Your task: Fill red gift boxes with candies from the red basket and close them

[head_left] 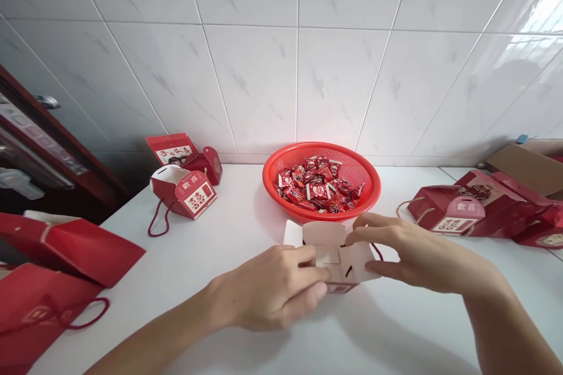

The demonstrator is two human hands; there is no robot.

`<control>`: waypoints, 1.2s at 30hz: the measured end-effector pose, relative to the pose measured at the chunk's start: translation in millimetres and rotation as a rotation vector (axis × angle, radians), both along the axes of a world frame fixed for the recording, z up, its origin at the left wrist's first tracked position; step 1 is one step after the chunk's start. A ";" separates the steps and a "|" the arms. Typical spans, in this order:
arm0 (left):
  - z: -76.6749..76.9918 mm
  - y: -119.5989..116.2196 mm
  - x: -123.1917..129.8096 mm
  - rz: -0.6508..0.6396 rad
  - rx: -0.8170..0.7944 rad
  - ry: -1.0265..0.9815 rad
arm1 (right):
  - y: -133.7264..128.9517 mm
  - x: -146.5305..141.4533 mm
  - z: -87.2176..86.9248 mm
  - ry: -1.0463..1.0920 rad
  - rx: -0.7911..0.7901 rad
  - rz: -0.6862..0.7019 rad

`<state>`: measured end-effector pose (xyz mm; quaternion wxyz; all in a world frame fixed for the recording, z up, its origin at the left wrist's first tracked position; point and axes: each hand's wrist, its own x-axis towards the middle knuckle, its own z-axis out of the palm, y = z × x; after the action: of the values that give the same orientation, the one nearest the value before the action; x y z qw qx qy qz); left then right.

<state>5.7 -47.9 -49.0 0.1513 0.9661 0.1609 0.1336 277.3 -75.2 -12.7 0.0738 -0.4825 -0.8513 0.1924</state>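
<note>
A small open paper box (329,255), white inside with red on its front, sits on the white table before me. My left hand (281,287) is at its left and front side, fingers curled over the edge and reaching inside. Over the right flap is my right hand (396,246), its fingers spread, touching the box's right side. A dark red cord (377,252) shows beside that flap. Just behind the box stands a red plastic basket (373,187) holding several red-wrapped candies (317,190).
Red gift boxes (182,190) stand at the back left, and red bags (65,281) at the near left. More red boxes (466,205) and a brown cardboard box (523,167) are at the right. A tiled wall rises behind.
</note>
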 end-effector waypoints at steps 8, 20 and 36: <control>-1.6 6.0 3.4 0.331 -0.224 -0.028 | 9.6 2.0 -18.7 -0.154 -0.043 -0.060; 1.0 -6.3 -10.2 0.378 -0.287 0.161 | 5.2 -23.0 -19.4 -0.156 -0.181 0.002; 10.4 10.6 -15.6 0.433 -0.221 0.167 | 7.4 -29.0 -19.7 -0.061 -0.036 0.009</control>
<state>-9.9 -37.3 -38.5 0.2101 0.8945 0.3895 0.0642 248.3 -67.8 -32.4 0.0384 -0.4853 -0.8519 0.1931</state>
